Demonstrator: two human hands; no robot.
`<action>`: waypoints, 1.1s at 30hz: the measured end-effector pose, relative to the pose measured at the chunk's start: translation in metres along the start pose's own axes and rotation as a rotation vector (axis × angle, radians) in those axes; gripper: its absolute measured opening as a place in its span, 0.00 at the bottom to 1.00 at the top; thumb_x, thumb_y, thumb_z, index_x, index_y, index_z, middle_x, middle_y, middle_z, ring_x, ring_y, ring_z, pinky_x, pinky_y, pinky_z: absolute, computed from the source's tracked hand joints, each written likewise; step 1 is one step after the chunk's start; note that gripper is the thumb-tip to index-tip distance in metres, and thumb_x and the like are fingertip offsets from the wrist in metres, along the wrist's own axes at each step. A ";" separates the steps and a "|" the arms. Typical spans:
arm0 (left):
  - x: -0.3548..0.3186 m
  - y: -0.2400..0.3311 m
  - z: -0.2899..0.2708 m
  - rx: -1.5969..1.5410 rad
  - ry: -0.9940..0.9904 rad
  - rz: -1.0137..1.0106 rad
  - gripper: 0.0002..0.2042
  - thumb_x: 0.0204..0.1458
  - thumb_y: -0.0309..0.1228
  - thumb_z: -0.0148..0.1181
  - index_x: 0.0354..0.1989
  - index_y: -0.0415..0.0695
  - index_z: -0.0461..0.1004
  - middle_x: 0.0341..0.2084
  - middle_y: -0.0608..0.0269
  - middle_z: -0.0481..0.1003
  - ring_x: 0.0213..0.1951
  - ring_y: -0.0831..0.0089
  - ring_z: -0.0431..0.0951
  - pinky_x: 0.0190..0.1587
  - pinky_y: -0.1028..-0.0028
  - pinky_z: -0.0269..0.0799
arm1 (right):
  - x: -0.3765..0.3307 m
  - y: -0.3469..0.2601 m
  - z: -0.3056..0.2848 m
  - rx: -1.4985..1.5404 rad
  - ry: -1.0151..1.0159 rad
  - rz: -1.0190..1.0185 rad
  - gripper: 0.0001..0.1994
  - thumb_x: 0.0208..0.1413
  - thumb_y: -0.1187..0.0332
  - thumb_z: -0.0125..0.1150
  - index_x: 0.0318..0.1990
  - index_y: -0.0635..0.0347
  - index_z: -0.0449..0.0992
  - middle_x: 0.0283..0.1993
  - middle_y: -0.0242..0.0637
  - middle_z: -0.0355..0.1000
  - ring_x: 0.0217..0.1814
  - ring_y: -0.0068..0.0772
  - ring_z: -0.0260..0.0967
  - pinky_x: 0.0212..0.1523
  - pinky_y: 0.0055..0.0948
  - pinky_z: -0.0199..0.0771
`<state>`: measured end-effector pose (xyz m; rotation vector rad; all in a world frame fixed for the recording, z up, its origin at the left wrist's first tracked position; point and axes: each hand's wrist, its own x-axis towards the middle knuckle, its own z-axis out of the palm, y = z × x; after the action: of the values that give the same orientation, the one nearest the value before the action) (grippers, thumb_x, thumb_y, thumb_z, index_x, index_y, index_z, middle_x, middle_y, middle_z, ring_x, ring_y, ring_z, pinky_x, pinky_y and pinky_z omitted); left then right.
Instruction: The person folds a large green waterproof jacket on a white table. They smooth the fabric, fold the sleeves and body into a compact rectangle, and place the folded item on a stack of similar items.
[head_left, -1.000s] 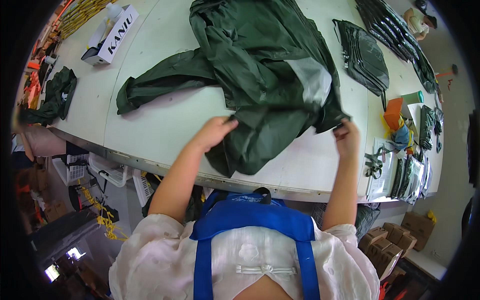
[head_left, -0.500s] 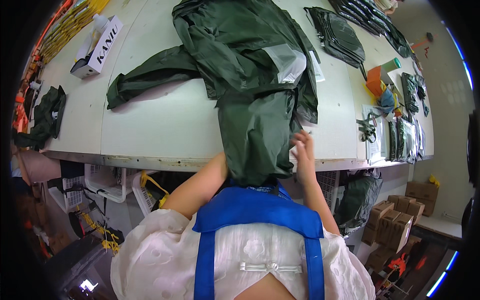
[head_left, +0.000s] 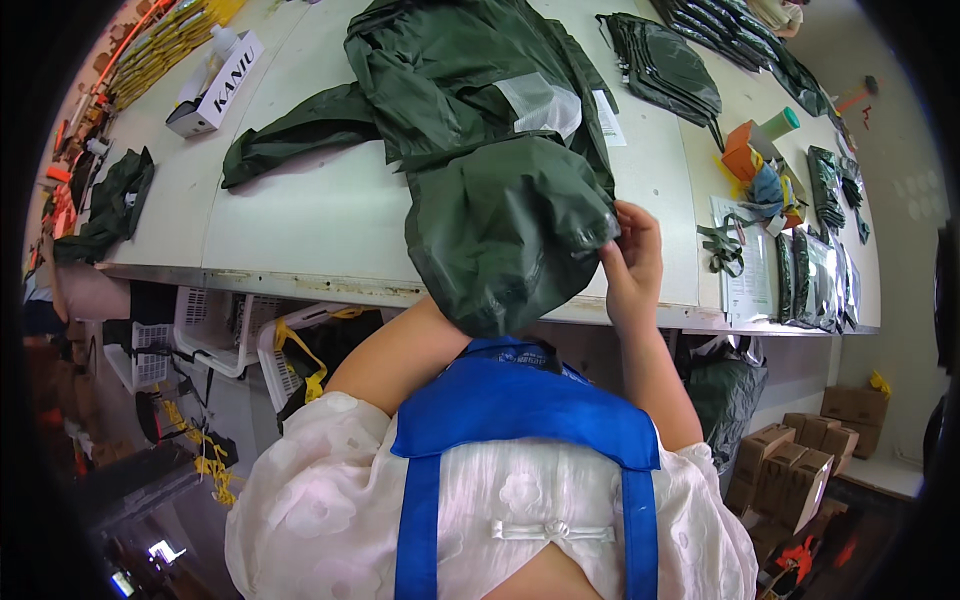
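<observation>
A dark green rain jacket (head_left: 440,70) of thin, shiny fabric is spread on the white table in front of me, one sleeve (head_left: 305,130) stretched out to the left. Its near part (head_left: 490,225), a rounded, baggy section, hangs over the table's front edge toward my apron. My right hand (head_left: 633,255) pinches the right rim of this section between thumb and fingers. From the lower left my left forearm (head_left: 405,350) reaches under the fabric, which hides the left hand and its fingers. A whitish translucent piece (head_left: 545,105) and a white paper label (head_left: 608,118) lie on the jacket's right side.
Folded green garments (head_left: 665,70) are stacked at the far right. Nearer on the right are an orange box (head_left: 742,150), green straps (head_left: 722,245) and bagged packs (head_left: 815,280). A white box (head_left: 215,95) stands far left, near a crumpled green garment (head_left: 118,205). Below are white baskets (head_left: 215,330).
My right hand has moved up and taken hold of the baggy section's right rim. That section has been raised and spread wider, shifting slightly left.
</observation>
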<state>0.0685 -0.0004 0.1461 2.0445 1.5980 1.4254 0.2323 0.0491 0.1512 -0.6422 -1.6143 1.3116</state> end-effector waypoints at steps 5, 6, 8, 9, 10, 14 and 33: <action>0.020 0.041 -0.012 0.147 0.002 0.050 0.15 0.43 0.34 0.64 0.40 0.45 0.74 0.38 0.57 0.74 0.41 0.59 0.73 0.46 0.65 0.69 | 0.019 -0.006 -0.022 -0.085 -0.009 0.031 0.10 0.56 0.81 0.54 0.45 0.64 0.71 0.41 0.34 0.70 0.44 0.22 0.68 0.46 0.20 0.66; 0.022 0.048 -0.015 0.171 -0.001 0.057 0.14 0.43 0.34 0.64 0.39 0.45 0.74 0.37 0.57 0.74 0.41 0.59 0.74 0.46 0.65 0.69 | 0.022 -0.007 -0.028 -0.180 -0.071 0.029 0.08 0.57 0.80 0.53 0.44 0.64 0.72 0.42 0.34 0.71 0.45 0.24 0.68 0.47 0.22 0.66; 0.023 0.055 -0.019 0.201 0.006 0.053 0.15 0.43 0.34 0.64 0.40 0.45 0.74 0.37 0.57 0.74 0.41 0.59 0.73 0.47 0.65 0.68 | 0.027 -0.005 -0.034 -0.259 -0.287 -0.057 0.09 0.59 0.75 0.52 0.46 0.63 0.73 0.44 0.35 0.72 0.49 0.28 0.67 0.50 0.26 0.64; 0.018 0.053 -0.019 0.197 0.004 0.031 0.16 0.44 0.35 0.63 0.41 0.45 0.73 0.39 0.56 0.73 0.42 0.59 0.72 0.48 0.65 0.67 | 0.028 -0.005 -0.036 -0.299 -0.392 -0.103 0.10 0.59 0.72 0.52 0.47 0.62 0.73 0.45 0.36 0.72 0.51 0.30 0.67 0.51 0.28 0.63; 0.014 0.050 -0.019 0.190 0.005 0.011 0.16 0.44 0.35 0.63 0.42 0.45 0.73 0.40 0.56 0.72 0.44 0.59 0.71 0.49 0.64 0.65 | 0.028 -0.007 -0.037 -0.237 -0.341 -0.092 0.12 0.59 0.69 0.52 0.48 0.63 0.72 0.47 0.37 0.71 0.53 0.32 0.66 0.53 0.30 0.62; 0.001 0.026 -0.015 0.143 0.011 -0.079 0.20 0.46 0.37 0.62 0.47 0.44 0.70 0.45 0.54 0.69 0.49 0.58 0.68 0.54 0.64 0.61 | -0.016 0.015 -0.042 -0.423 -0.109 -0.293 0.43 0.43 0.49 0.65 0.61 0.66 0.54 0.61 0.48 0.57 0.65 0.46 0.52 0.61 0.42 0.52; -0.183 -0.060 0.028 0.351 -0.016 -0.378 0.30 0.38 0.35 0.68 0.52 0.46 0.63 0.56 0.54 0.64 0.61 0.57 0.60 0.57 0.59 0.59 | -0.063 0.096 -0.124 0.328 0.329 0.479 0.07 0.58 0.79 0.50 0.44 0.61 0.70 0.53 0.39 0.71 0.44 0.21 0.69 0.44 0.17 0.67</action>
<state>0.0573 -0.1166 -0.0094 1.7658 2.2092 1.0531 0.3549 0.0809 0.0394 -1.0154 -0.9804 1.6655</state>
